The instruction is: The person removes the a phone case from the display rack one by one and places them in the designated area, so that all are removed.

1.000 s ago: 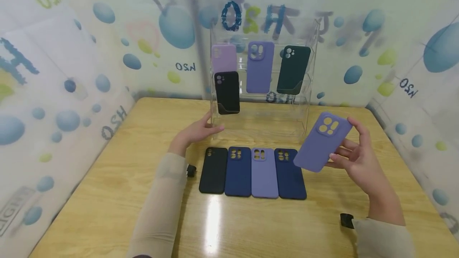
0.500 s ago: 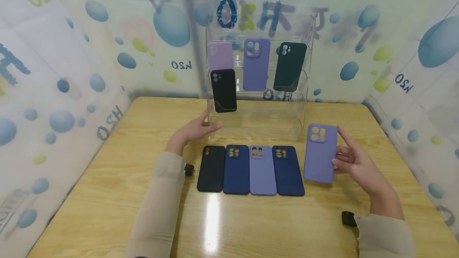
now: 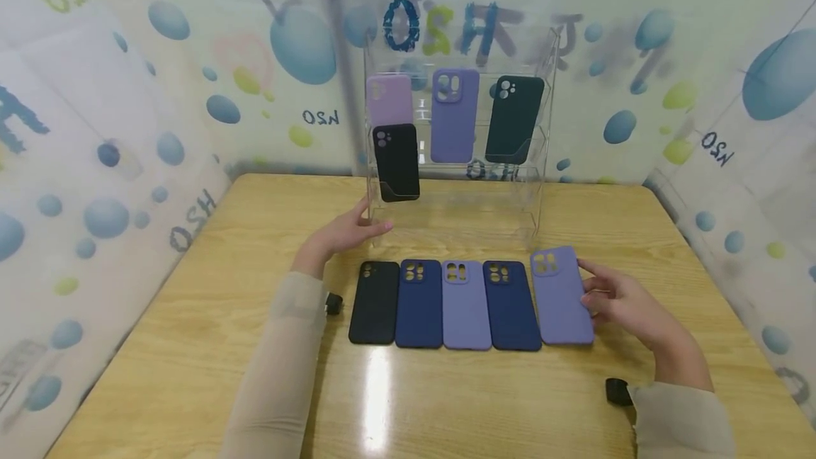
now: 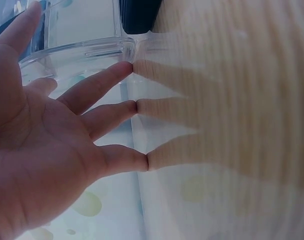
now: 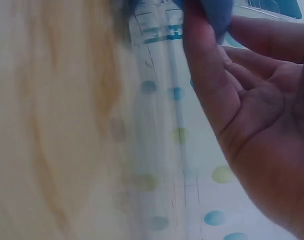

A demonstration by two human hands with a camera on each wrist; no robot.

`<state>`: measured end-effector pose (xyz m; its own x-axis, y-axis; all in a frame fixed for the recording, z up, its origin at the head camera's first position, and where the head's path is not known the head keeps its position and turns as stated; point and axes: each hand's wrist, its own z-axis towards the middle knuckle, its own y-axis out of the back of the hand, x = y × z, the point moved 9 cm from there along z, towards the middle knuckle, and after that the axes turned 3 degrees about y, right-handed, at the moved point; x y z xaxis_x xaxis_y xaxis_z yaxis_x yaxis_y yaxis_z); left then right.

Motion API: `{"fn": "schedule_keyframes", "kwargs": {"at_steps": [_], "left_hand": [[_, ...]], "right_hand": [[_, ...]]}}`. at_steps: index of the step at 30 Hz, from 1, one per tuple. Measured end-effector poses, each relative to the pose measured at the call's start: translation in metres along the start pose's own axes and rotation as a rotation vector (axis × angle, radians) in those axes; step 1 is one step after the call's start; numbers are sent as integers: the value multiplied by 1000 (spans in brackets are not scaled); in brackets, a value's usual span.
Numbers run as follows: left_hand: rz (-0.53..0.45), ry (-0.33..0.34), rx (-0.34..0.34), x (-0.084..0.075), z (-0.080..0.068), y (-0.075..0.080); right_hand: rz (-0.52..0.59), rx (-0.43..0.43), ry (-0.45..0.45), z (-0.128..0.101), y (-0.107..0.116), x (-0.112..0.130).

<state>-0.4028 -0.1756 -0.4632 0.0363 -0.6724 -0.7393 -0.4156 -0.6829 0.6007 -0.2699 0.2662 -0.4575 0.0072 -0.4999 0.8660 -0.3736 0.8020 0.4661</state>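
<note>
My right hand (image 3: 615, 299) pinches the right edge of a lavender phone case (image 3: 562, 296), tilted slightly at the right end of a row on the table. In the right wrist view only a corner of that phone case (image 5: 218, 15) shows between thumb and fingers. To its left lie a dark blue case (image 3: 513, 307), a lavender case (image 3: 467, 307), another dark blue case (image 3: 419, 305) and a black case (image 3: 374, 303). My left hand (image 3: 344, 232) has its fingers spread at the lower left of a clear acrylic display rack (image 3: 452, 222); in the left wrist view its fingertips touch the tabletop.
On the rack stand a pink case (image 3: 390, 99), a black case (image 3: 397, 165), a lavender case (image 3: 454, 119) and a dark green case (image 3: 515, 122). Behind the wooden table (image 3: 191, 317) hangs a printed backdrop (image 3: 287, 140) with coloured dots.
My right hand has lowered the lavender phone case from above the table to the row's right end, turning it closer to upright alignment. The left hand keeps its place by the rack.
</note>
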Motion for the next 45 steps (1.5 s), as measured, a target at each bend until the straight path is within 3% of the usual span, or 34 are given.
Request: {"fn": "schedule_keyframes", "kwargs": {"at_steps": [9,20,32,45], "left_hand": [[-12,-5,3,-1,-2,1],[-6,7,-4,3,0,1],[-31,25,38,4,-1,-2],[-5,9,15,2,0,-1]], "right_hand": [[34,52,-85,3,-8,-9],[-8,-11,-161,3,-3,-17],[-9,-32,-113,5,-2,-18],[-14,-28,-94,6,-2,-18]]}}
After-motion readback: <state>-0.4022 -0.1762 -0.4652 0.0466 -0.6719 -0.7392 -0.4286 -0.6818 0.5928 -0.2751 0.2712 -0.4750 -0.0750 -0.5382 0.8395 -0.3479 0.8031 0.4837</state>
